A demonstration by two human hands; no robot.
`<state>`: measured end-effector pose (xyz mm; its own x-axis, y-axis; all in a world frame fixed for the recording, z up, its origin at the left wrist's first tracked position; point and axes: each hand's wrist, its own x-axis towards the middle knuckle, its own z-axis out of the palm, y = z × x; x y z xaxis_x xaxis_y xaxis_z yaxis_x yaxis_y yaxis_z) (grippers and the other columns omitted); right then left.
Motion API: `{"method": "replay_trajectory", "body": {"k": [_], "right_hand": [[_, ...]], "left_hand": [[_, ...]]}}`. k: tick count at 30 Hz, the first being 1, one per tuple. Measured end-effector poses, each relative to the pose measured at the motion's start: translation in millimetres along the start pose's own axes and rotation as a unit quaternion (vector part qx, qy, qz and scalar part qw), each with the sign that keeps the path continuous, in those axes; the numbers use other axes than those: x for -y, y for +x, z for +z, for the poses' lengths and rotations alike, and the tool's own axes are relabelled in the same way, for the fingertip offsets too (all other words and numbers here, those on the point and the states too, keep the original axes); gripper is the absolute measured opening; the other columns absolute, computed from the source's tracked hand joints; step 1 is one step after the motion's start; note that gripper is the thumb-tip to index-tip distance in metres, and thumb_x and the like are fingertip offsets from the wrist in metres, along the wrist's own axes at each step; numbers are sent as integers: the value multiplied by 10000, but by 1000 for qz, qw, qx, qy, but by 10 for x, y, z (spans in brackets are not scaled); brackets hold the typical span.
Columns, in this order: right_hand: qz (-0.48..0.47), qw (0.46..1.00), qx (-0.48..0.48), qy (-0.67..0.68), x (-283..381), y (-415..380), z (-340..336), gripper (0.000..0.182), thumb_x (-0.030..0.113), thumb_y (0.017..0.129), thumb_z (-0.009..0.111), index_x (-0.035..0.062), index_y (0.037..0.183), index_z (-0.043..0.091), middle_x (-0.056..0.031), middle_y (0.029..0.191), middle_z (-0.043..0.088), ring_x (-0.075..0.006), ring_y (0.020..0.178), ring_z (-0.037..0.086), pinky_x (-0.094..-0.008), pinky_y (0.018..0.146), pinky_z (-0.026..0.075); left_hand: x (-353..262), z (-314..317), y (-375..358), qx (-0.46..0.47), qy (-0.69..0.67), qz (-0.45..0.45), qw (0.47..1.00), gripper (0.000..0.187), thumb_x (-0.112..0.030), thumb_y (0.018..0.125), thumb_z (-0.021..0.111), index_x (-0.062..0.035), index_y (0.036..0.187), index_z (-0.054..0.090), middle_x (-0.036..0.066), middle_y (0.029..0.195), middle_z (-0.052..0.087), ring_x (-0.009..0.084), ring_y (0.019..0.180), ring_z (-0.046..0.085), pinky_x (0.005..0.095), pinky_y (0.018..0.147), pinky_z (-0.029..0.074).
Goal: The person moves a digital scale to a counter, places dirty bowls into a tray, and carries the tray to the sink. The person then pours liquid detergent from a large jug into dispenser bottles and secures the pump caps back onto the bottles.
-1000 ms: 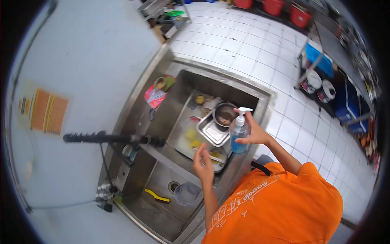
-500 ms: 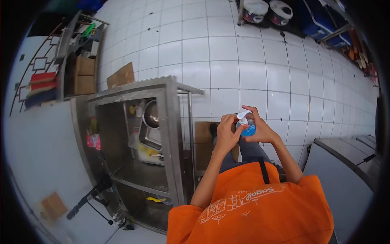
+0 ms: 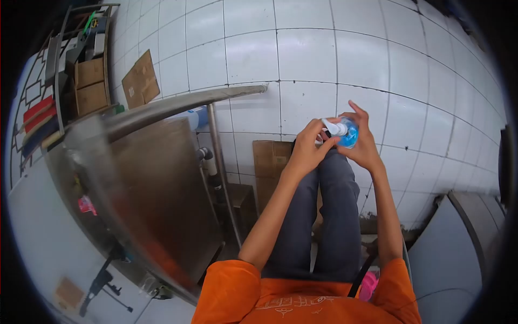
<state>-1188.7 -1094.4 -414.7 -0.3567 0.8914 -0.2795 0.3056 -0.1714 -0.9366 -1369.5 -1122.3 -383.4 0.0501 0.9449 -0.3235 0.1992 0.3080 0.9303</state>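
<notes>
A small see-through pump bottle [image 3: 350,135] with bright blue liquid is between my two hands in front of my body, above the floor. My right hand [image 3: 365,144] grips the bottle's body from the right, its index finger stretched out past it. My left hand [image 3: 309,150] is curled at the white pump head [image 3: 335,128], thumb and fingers closed around the neck area. The pump's spout points to the left, and the bottle is tilted. Some of my left fingertips are hidden behind the pump.
A metal sink stand [image 3: 156,178] with a tubular rail [image 3: 216,96] stands at my left. Flat cardboard [image 3: 265,164] lies on the tiled floor [image 3: 305,51] by my feet. More cardboard [image 3: 141,81] leans beyond the stand. A grey-white cabinet [image 3: 448,237] is at my right.
My view has tipped and shifted, so the sink interior no longer shows and more of my legs do. Both hands still hold the pump bottle, now higher in view, with its spout turned left.
</notes>
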Motion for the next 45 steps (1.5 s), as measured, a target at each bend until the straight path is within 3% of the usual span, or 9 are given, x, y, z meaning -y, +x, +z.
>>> {"method": "replay_trajectory", "body": {"k": [13,19,20,25,29,32,34,39,45], "right_hand": [[-102,991,84,-33,-2912,1950,1179,1052,111,634,817,184,1497,221,-188,1277,530,-361,1196,541,-422,1010,451],[-167,982,83,8,-3181,2361,1518,993,107,687,814,165,1489,231,-182,1294,521,-355,1201,541,-418,1032,438],[-181,980,76,-16,-3174,2378,1551,989,108,689,814,163,1488,233,-178,1294,522,-349,1202,541,-418,1032,440],[-196,977,56,-54,-3233,2332,1593,965,110,698,807,156,1482,245,-147,1300,523,-313,1210,540,-413,1029,450],[-216,974,30,-66,-3337,2287,1554,950,109,701,800,146,1475,251,-134,1308,515,-289,1201,546,-412,1020,461],[-203,976,46,-69,-3294,2282,1545,940,102,697,792,141,1467,254,-131,1288,525,-276,1168,569,-407,1011,470],[-197,977,37,-67,-3269,2276,1550,928,97,696,784,141,1462,263,-130,1271,535,-272,1149,580,-400,1000,477],[-193,978,19,-72,-3266,2253,1594,882,96,689,764,127,1442,305,-128,1243,551,-263,1098,604,-377,969,491],[-188,981,17,-53,-3216,2291,1551,858,90,672,754,113,1422,339,-117,1192,566,-248,1069,613,-368,945,499]], "left_hand": [[2706,-708,1915,-9,90,68,994,328,-205,712,851,-62,895,619,0,817,617,81,752,535,249,664,457],[3334,-893,1910,-33,104,126,986,422,-206,707,867,-86,1064,677,-4,983,660,111,850,584,262,744,454],[3322,-916,1815,-37,131,95,986,466,-206,722,863,-123,1142,679,-14,1111,663,117,915,594,269,765,449],[3832,-1709,926,-239,191,-47,951,248,-226,866,744,-116,1085,704,9,1017,706,115,819,625,268,681,468],[4447,-3154,221,-614,246,48,749,216,-285,893,704,-77,945,679,30,866,685,163,735,636,300,669,501],[4293,-3918,113,-778,409,-20,476,427,-339,899,671,-50,1205,597,162,1228,609,316,1066,593,448,942,451],[4734,-4782,214,-808,448,-131,359,704,-421,821,724,6,1314,461,237,1256,562,400,995,619,454,907,517],[5085,-5477,-51,-759,297,-35,578,749,-442,815,697,44,1315,425,281,1212,574,431,1068,605,480,938,498],[4608,-4554,-290,-684,328,7,651,487,-414,843,659,34,1030,619,218,951,667,363,906,660,420,815,514]]}}
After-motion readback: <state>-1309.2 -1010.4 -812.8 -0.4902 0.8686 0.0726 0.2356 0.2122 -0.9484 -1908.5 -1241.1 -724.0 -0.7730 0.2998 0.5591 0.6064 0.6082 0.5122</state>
